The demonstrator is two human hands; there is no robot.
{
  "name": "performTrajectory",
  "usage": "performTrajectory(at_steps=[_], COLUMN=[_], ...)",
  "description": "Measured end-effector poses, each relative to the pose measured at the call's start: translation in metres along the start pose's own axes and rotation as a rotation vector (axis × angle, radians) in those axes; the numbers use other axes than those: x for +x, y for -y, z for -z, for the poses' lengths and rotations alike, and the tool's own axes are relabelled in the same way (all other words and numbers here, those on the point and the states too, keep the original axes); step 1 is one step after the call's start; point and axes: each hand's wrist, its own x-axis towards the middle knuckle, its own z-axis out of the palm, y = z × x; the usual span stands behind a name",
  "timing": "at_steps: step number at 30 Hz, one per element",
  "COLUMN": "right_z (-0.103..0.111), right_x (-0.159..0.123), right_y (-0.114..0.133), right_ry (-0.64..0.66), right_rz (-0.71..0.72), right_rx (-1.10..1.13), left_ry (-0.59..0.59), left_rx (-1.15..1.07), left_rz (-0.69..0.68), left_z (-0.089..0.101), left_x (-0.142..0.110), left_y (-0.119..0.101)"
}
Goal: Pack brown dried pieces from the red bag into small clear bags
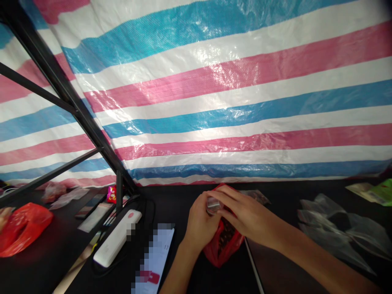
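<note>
Head view, clear round container: the small see-through container [213, 206] sits between the two hands, at the fingertips, above the far-left part of the open red bag's mouth.
Container's axis: a round end faces up toward the camera; the fingers cover most of the wall, so I cannot tell which way its long axis runs, or whether it has a lid.
Nearer hand: neither; both appear to touch it, the left from its left and near side, the right from its right and far side.
Left hand: the left hand [198, 225] is curled nearly closed around the container, its forearm rising from the near edge.
Right hand: the right hand [243, 210] is half curled, palm down, fingers arched over the container's far rim and another digit at its near-right side, seemingly gripping it too; the forearm slants in from the near right.
Red bag: the red plastic bag [216, 253] lies just below and between the hands, small dark-brown pieces [226, 236] showing inside.
Left of the hands: a phone [159, 255] near the left forearm, then a white power strip [118, 239]; well apart, a co-worker's hand [4, 216] beside another red bag [35, 218].
Right of the hands: crumpled clear plastic bags [324, 210], well apart.
Beyond the hands: a striped tarpaulin [245, 98].
</note>
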Motion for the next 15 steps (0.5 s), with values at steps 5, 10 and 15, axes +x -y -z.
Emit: performTrajectory(at_steps=[5,10,15], right_z=[0.0005,-0.0002,0.001], right_x=[0.0006,0.001,0.0018], right_y=[-0.0004,-0.0001,0.0001], right_ry=[-0.015,-0.036,-0.092], right_rz=[0.045,0.091,0.013], right_rx=[0.022,-0.044,-0.035], left_ry=[-0.011,-0.039,-0.034], left_rx=[-0.033,-0.074,-0.1], left_rz=[-0.009,-0.009,-0.025], left_z=[0.0015,0.0004,-0.0013], left_x=[0.0013,0.0006,-0.0013], left_y=[-0.0015,-0.0023,-0.0028])
